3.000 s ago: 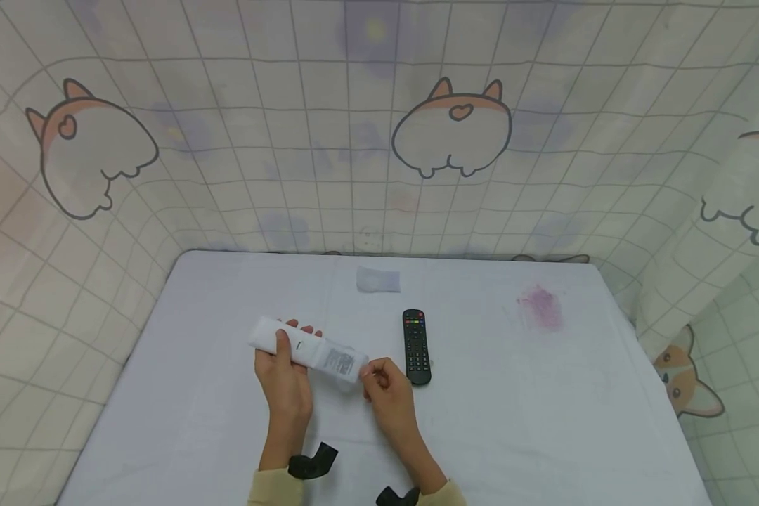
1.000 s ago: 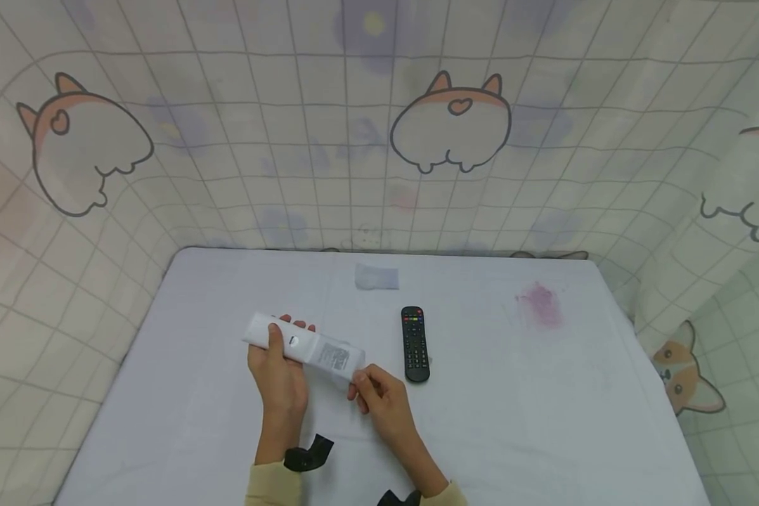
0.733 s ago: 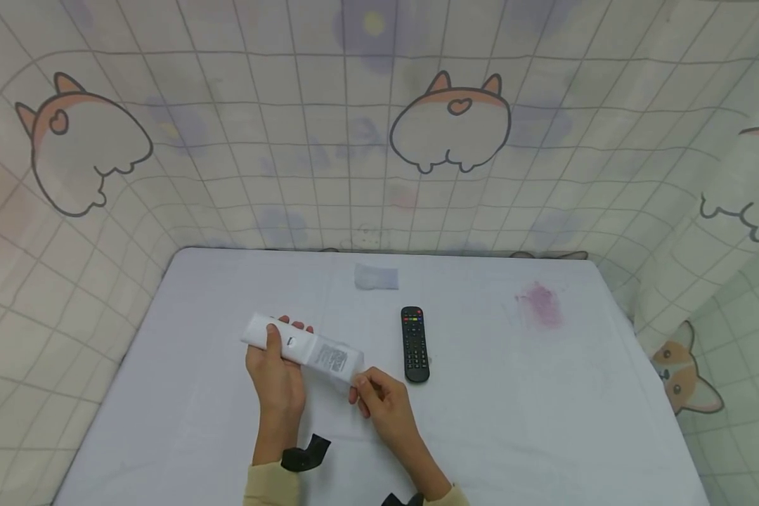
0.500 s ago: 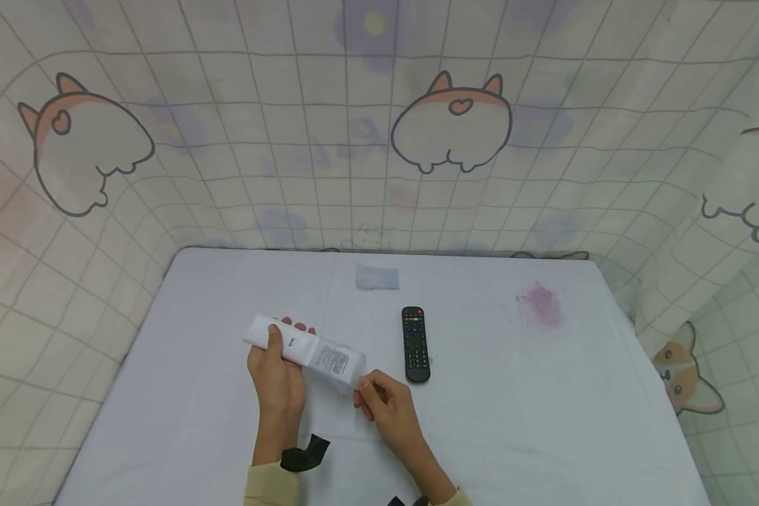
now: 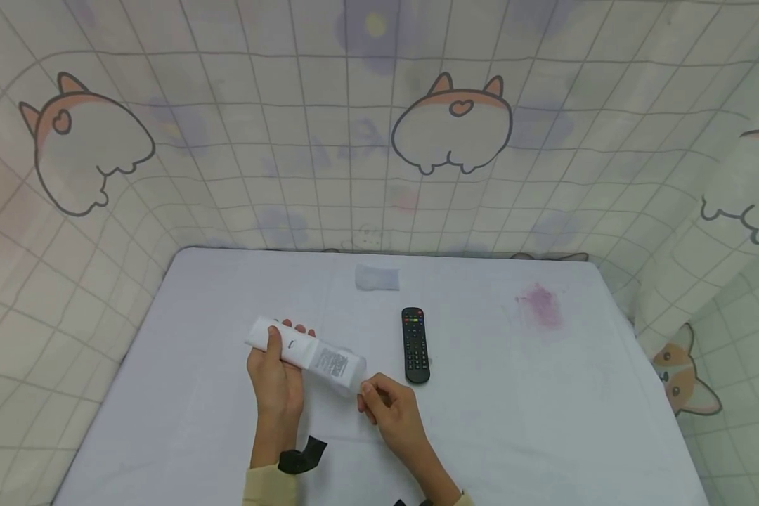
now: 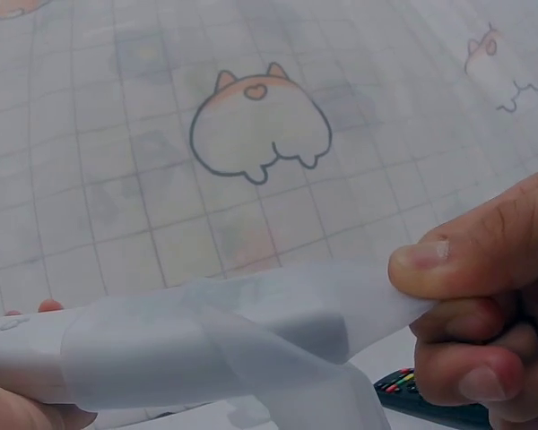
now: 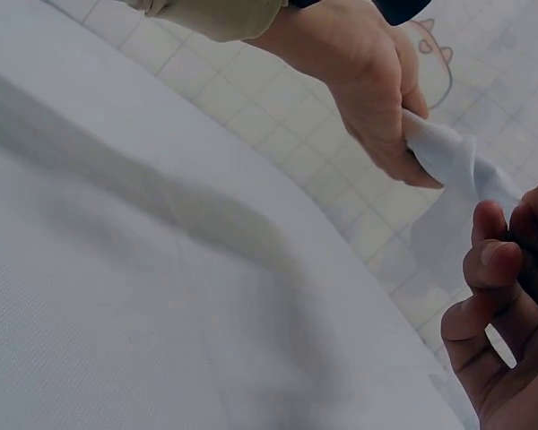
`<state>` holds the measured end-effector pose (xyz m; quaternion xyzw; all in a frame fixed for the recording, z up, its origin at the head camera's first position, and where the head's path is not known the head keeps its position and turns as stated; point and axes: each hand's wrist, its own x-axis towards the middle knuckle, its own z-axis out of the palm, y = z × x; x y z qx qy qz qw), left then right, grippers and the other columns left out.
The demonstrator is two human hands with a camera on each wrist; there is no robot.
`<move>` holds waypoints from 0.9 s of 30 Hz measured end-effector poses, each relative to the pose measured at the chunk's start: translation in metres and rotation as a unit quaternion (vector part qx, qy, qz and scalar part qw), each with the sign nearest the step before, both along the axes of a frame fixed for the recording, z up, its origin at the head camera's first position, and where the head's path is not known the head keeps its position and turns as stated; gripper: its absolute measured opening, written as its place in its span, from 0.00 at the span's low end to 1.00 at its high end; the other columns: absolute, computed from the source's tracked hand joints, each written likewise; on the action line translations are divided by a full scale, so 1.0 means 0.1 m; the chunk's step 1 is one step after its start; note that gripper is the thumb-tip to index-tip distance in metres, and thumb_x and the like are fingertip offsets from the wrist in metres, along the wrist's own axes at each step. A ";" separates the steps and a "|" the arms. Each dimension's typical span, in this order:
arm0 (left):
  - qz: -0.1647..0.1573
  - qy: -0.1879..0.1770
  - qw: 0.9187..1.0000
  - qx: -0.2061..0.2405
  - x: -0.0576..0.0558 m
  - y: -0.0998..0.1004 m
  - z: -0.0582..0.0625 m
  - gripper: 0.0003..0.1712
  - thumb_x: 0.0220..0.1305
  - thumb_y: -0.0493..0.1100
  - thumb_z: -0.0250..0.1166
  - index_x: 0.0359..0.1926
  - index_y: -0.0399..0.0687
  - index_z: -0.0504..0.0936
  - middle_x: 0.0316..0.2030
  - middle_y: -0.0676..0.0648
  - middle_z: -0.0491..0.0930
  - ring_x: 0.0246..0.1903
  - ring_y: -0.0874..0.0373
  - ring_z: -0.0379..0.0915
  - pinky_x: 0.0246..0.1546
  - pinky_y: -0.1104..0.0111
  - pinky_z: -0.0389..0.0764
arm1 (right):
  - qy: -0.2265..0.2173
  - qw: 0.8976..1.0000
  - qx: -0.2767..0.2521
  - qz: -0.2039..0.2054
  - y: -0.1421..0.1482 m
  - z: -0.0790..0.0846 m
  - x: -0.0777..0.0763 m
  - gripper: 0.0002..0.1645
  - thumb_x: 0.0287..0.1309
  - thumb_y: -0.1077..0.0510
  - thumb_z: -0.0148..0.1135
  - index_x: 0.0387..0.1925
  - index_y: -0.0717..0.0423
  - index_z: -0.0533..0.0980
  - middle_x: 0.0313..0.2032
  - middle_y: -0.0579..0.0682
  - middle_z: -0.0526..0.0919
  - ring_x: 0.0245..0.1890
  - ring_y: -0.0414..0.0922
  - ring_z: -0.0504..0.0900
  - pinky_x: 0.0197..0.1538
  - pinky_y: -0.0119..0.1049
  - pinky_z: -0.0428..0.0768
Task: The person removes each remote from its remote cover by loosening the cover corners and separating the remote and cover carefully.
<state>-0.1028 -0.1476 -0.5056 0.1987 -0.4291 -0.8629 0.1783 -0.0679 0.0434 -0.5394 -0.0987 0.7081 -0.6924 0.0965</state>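
Note:
My left hand (image 5: pixel 275 386) grips a long white object (image 5: pixel 299 346) above the table, thumb on top and fingers behind it. A small dark mark and a block of grey print show on its upper face; its kind is not plain. Loose translucent film (image 6: pixel 323 385) wraps its right part, with a flap hanging below in the left wrist view. Between thumb and curled fingers, my right hand (image 5: pixel 395 414) pinches the drawn-out end of that film (image 6: pixel 372 300). In the right wrist view the film (image 7: pixel 471 166) looks twisted between both hands.
A black remote control (image 5: pixel 415 344) lies just beyond my right hand. Farther back on the white-covered table (image 5: pixel 512 422) is a small pale flat packet or piece of film (image 5: pixel 377 277). A pink stain (image 5: pixel 542 306) marks the cloth at right. Corgi-print curtains (image 5: pixel 367 197) surround the table.
Over the last second my right hand has shifted slightly right and toward me, still pinching the film. The left hand keeps its grip nearly in place. The black remote control stays put.

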 end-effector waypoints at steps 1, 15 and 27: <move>0.000 0.001 1.000 0.000 0.00 0.00 0.00 0.27 0.82 0.52 0.51 0.69 0.40 0.62 0.59 0.42 0.68 0.55 0.53 0.75 0.62 0.60 0.83 | 0.002 1.000 0.001 0.000 0.01 0.00 0.00 0.15 0.77 0.56 0.57 0.32 0.57 0.79 0.25 0.56 0.81 0.20 0.33 0.70 0.24 0.25 0.69; -0.018 0.018 1.000 -0.008 0.01 0.03 -0.06 0.23 0.83 0.51 0.49 0.68 0.43 0.62 0.56 0.45 0.70 0.53 0.53 0.76 0.60 0.59 0.84 | -0.003 0.999 -0.001 0.038 0.02 -0.09 -0.05 0.16 0.78 0.56 0.55 0.33 0.61 0.77 0.28 0.63 0.82 0.22 0.33 0.71 0.26 0.24 0.71; -0.029 0.024 0.998 -0.049 0.02 0.09 0.03 0.23 0.82 0.51 0.52 0.67 0.45 0.62 0.55 0.44 0.72 0.53 0.51 0.78 0.60 0.57 0.84 | -0.052 0.996 0.056 0.054 0.07 -0.10 -0.15 0.15 0.79 0.50 0.54 0.41 0.57 0.76 0.34 0.58 0.84 0.23 0.34 0.72 0.28 0.25 0.72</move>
